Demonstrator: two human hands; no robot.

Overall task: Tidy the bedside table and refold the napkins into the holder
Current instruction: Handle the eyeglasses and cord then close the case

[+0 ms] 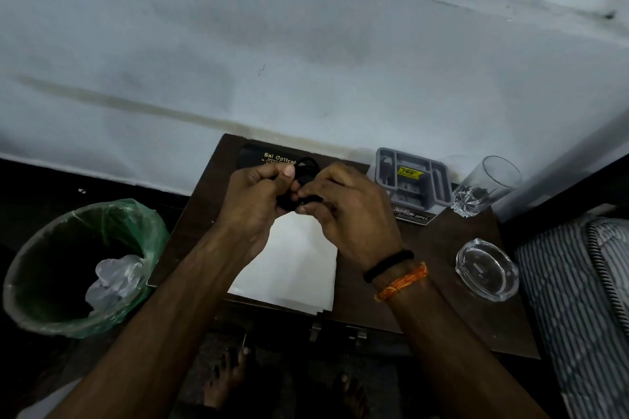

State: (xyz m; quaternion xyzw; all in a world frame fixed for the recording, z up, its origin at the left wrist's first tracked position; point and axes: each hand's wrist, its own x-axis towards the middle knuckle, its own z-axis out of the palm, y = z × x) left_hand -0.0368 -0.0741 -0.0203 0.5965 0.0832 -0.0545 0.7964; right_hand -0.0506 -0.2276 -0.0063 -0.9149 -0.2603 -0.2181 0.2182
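Observation:
Both hands meet above the dark wooden bedside table. My left hand and my right hand both grip a small black object, mostly hidden by the fingers; it looks like a looped cord or folded glasses, I cannot tell which. Under the hands lies a stack of white napkins, flat and reaching the table's front edge. A black spectacle case with gold lettering lies at the table's back, against the wall. A grey plastic holder with compartments stands at the back right.
A drinking glass stands at the back right corner and a glass ashtray near the right edge. A bin with a green liner and crumpled plastic stands left of the table. Striped bedding lies to the right.

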